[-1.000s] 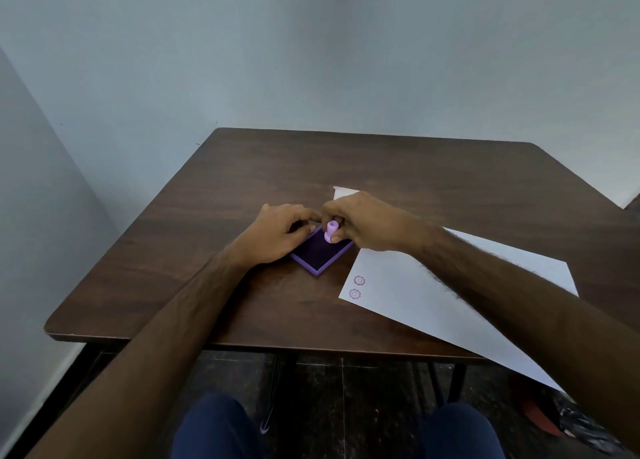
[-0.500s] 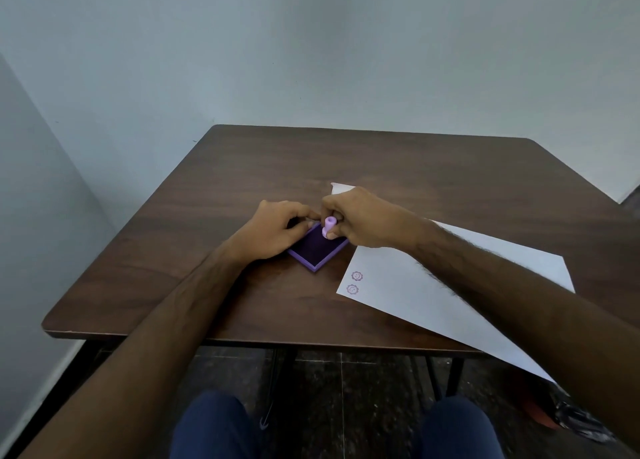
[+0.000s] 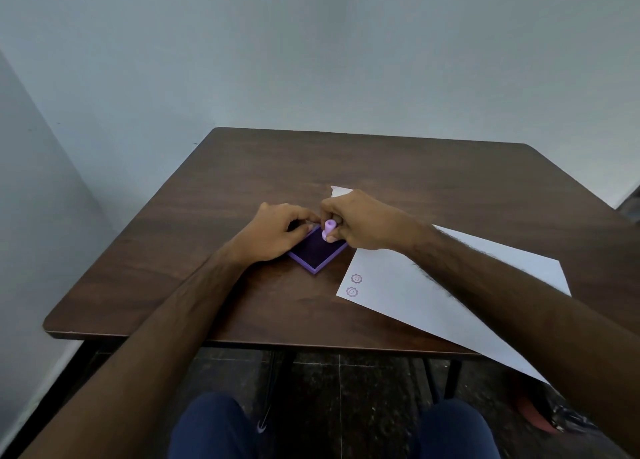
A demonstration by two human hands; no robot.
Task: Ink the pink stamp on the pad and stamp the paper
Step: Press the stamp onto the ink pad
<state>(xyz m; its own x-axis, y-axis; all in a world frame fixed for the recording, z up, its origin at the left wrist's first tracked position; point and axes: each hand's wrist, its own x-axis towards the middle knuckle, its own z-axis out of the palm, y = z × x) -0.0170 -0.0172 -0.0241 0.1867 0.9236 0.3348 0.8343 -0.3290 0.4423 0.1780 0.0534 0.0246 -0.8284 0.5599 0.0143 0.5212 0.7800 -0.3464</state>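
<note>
Right hand (image 3: 360, 221) pinching stamp (image 3: 328, 229) upright at fingertips, base on pad (image 3: 317, 252) far corner, left hand (image 3: 277, 232) curled steadying pad's left edge, paper (image 3: 450, 285) just right.

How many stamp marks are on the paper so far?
2. Both sit near the paper's corner closest to the ink pad: one mark just above the other. The right arm covers part of the sheet, so more could be hidden beneath it.
</note>
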